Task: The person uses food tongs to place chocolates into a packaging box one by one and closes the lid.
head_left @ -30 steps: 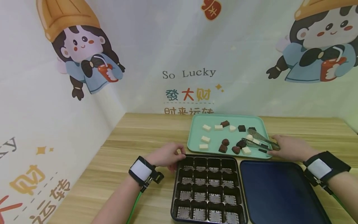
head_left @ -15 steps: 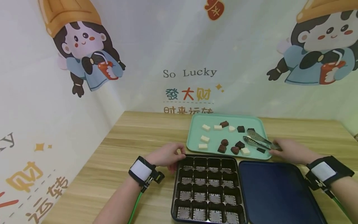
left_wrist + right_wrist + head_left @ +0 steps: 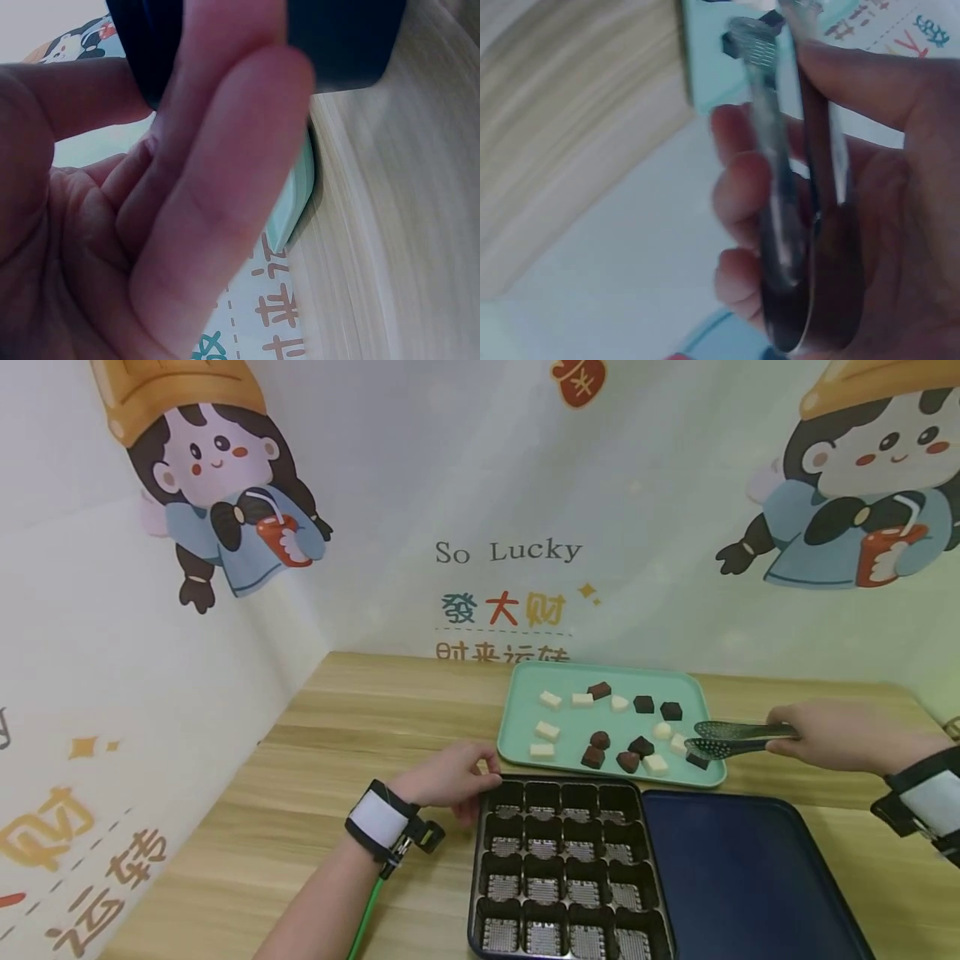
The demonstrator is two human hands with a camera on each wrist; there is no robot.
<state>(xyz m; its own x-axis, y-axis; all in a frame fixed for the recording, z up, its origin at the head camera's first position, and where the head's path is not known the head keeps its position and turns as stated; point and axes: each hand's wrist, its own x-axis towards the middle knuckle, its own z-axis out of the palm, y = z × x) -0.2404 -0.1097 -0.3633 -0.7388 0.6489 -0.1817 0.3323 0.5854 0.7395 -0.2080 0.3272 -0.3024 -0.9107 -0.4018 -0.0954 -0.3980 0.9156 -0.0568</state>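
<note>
In the head view my right hand [image 3: 832,735] grips metal tongs [image 3: 738,739], with their perforated tips over the right edge of a mint-green tray [image 3: 585,760]. Fingers and thumb wrap the tongs [image 3: 810,277] in the right wrist view; a narrow gap separates their two arms. White and dark chocolates lie scattered on the tray, among them a dark square chocolate [image 3: 697,761] beside the tong tips. My left hand [image 3: 446,777] holds the far left corner of a black chocolate box [image 3: 570,847] with a grid of compartments. Its fingers hide part of the box's dark wall [image 3: 345,45].
A dark blue lid [image 3: 750,868] lies flat to the right of the box. The mint tray stands behind the box, near the printed wall cloth [image 3: 390,510]. Wood-grain tabletop [image 3: 360,718] extends around them.
My right hand has drawn the tongs to the right, off the chocolates to the tray's right edge, and their tips stand closer together. My left hand stays at the box corner.
</note>
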